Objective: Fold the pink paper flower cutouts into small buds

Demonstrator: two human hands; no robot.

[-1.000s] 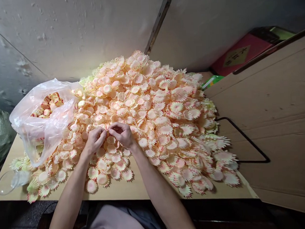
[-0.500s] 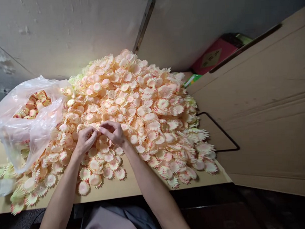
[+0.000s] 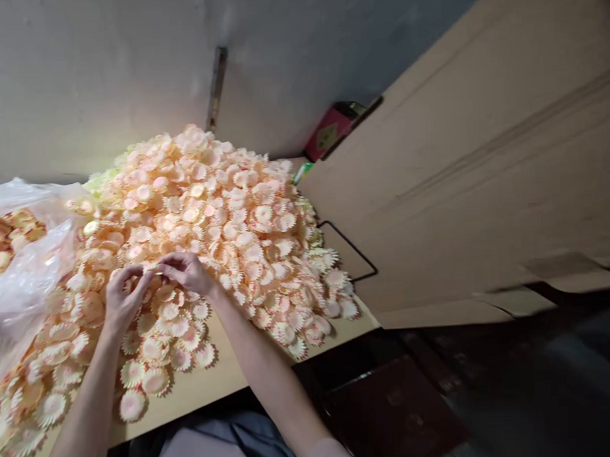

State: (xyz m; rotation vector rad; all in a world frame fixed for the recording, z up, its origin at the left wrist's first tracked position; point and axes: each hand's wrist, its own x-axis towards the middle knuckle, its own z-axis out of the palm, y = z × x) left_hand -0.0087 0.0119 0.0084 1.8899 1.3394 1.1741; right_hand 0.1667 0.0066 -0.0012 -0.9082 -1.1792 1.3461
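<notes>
My left hand [image 3: 123, 300] and my right hand [image 3: 190, 274] meet in front of a large heap of artificial flower pieces [image 3: 204, 215]. Between their pinched fingertips is a small pale flower piece [image 3: 151, 268], mostly covered by the fingers. Both hands are closed on it, the left from one side and the right from the other. The heaped pieces are flat, round and cream to pink, with jagged, red-tipped edges. Several loose flower pieces [image 3: 132, 405] lie on the tabletop between my forearms.
A clear plastic bag [image 3: 41, 264] with stacked flower pieces [image 3: 22, 228] sits at the left. The table [image 3: 230, 371] meets a tall cardboard panel [image 3: 462, 156] on the right, where a black wire loop [image 3: 353, 250] sticks out. Behind stand a red box [image 3: 327, 131] and a wall [image 3: 104, 75].
My view has swung to the right, so the heap, bag and hands appear farther left. The hands stay together at the fingertips, still pinching the small piece.
</notes>
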